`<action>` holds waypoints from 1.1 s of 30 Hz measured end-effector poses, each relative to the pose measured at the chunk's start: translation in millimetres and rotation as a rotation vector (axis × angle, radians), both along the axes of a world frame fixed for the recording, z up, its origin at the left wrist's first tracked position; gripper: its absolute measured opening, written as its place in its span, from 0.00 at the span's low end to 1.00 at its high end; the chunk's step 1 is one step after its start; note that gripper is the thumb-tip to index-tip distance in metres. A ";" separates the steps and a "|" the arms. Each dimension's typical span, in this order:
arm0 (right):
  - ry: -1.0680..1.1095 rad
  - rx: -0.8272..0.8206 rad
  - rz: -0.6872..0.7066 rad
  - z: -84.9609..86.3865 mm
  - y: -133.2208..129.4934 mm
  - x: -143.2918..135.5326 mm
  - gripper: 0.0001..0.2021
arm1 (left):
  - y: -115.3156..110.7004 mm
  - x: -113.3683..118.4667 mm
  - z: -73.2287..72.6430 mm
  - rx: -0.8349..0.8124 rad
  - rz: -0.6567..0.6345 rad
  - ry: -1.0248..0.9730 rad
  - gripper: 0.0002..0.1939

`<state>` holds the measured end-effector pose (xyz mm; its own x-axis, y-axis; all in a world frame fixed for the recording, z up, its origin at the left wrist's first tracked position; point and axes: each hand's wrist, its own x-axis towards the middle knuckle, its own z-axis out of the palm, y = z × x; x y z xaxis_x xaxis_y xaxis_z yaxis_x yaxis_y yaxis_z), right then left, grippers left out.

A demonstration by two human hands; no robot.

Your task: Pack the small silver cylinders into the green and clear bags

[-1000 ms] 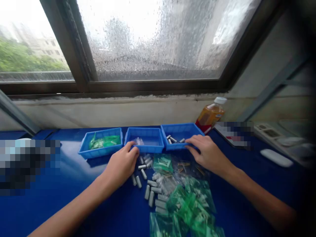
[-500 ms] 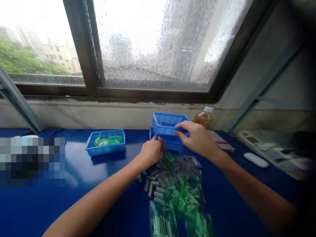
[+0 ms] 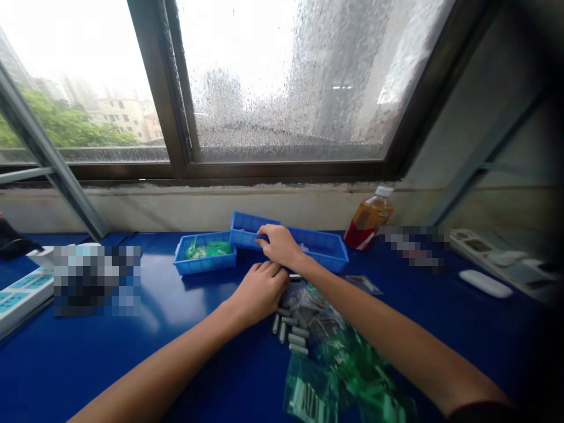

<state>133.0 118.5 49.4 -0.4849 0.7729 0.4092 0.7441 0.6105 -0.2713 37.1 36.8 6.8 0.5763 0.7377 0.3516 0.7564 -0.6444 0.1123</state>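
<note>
My right hand [image 3: 282, 245] pinches the front rim of a small blue plastic bin [image 3: 245, 236], which is tilted above the table beside another blue bin. My left hand [image 3: 263, 288] is just below it, low over the upper left of a pile, fingers curled downward; whatever they hold is hidden. Short grey metal cylinders [image 3: 298, 340] lie loose beside that hand. Clear bags [image 3: 324, 314] and green plastic bags [image 3: 311, 390] with metal parts in them spread toward me, partly under my right forearm. Behind my right wrist stands a second blue bin [image 3: 328, 249].
Left of the held bin, a blue bin [image 3: 205, 267] contains green bags. A bottle of amber drink [image 3: 370, 217] stands by the wall at right. Farther right lies a white oblong object [image 3: 485, 284]. A power strip [image 3: 24, 291] is on the left of the blue table [image 3: 145, 329].
My right hand has lifted the upper bin off the lower one and carried it left. My left hand has come down from the lower bin to the pile's edge. The view has shifted slightly left.
</note>
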 end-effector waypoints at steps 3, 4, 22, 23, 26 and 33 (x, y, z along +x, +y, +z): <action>-0.033 0.025 0.008 -4.5 2.3 14.3 0.08 | -10.2 -24.4 7.2 0.046 0.017 -0.028 0.10; -0.054 0.034 0.010 -6.4 2.4 19.5 0.08 | -11.9 -31.9 8.5 0.055 0.024 -0.045 0.10; -0.177 0.110 0.019 -2.0 -117.3 106.6 0.24 | -19.3 -68.4 8.7 0.169 0.153 -0.341 0.05; -0.208 0.075 0.056 -7.0 -139.2 119.2 0.27 | -20.8 -67.7 9.7 0.175 0.158 -0.338 0.05; -0.314 -0.024 0.134 -27.1 -189.5 140.5 0.38 | -18.6 -70.6 10.7 0.228 0.222 -0.332 0.06; -0.233 -0.044 0.068 -51.9 -179.8 95.6 0.28 | -0.1 -95.2 -3.6 0.130 0.375 -0.292 0.07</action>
<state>228.5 -61.4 -2.5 -0.6139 0.7499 0.2464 0.7473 0.6527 -0.1245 -58.1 36.7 3.2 0.1433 0.8147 0.5619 0.8880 -0.3566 0.2905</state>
